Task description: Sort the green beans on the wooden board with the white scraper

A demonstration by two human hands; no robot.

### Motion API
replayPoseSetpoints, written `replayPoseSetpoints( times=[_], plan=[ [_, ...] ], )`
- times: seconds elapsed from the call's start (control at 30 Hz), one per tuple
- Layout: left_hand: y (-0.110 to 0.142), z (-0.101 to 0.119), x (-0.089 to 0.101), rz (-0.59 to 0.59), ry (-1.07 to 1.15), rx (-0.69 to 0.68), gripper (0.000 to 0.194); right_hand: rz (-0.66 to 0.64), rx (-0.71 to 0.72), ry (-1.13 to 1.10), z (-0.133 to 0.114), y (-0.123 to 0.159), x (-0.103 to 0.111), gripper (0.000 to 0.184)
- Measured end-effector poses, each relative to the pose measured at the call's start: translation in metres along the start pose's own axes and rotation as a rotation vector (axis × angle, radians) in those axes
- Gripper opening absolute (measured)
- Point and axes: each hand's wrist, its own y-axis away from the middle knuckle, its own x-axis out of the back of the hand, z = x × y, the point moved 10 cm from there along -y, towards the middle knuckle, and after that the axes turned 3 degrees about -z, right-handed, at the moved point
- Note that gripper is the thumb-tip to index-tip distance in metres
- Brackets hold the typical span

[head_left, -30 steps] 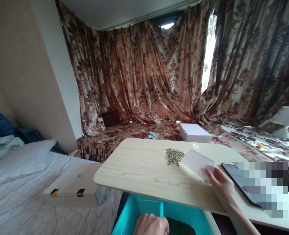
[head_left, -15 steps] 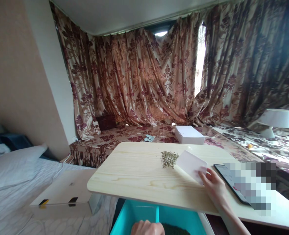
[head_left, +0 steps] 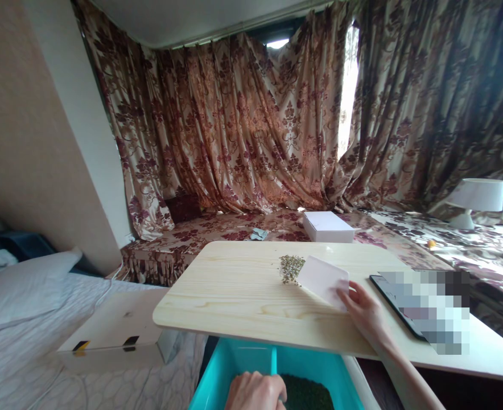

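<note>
White card [head_left: 323, 280] has edged left over the wooden table [head_left: 217, 290] since the last frame, and its left corner now overlaps the right side of the heap of small greenish-brown pieces [head_left: 291, 267], which shows narrower than it did. I see the right hand [head_left: 362, 313] closed in a pinch on the card's right end, thumb on the near face and fingers curled at the edge. From my screen the card leans at a slant, and I can't tell whether its lower edge touches the tabletop all along. The heap sits on the far half of the table, with a few loose bits scattered just left of it.

Below the table's near edge, I have the left hand [head_left: 255, 392] low over a turquoise bin [head_left: 217, 364], as in the earlier frames. Its fingers are bent inward, knuckles up, in front of the divider [head_left: 273, 361]; its fingertips are hidden, so I can't tell how tightly it is closed or whether it has hold of anything. Dark green granules [head_left: 306, 393] lie in the bin's right compartment, just beside that hand.

To the right of the right hand, I make out a black-edged smartphone [head_left: 392, 293] flat on the table, partly pixelated. Beyond the far edge I see a white box [head_left: 328, 226], and at far right a white lamp [head_left: 477, 193]
</note>
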Motion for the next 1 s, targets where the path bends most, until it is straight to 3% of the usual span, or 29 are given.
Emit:
replayPoseSetpoints(
  times=[0.3,0.67,1.0],
  plan=[
    [0.005,-0.003,0.001,0.053,0.046,-0.011,0.043,0.119,-0.026,-0.001,-0.001,0.005,0.012,0.026],
    [0.005,-0.004,0.003,0.042,0.045,0.001,0.042,0.151,-0.025,0.081,-0.006,0.005,0.016,0.029],
    [0.006,-0.006,0.004,0.048,0.040,0.008,0.042,0.095,0.001,0.061,-0.011,0.006,0.010,0.024]
  ],
)
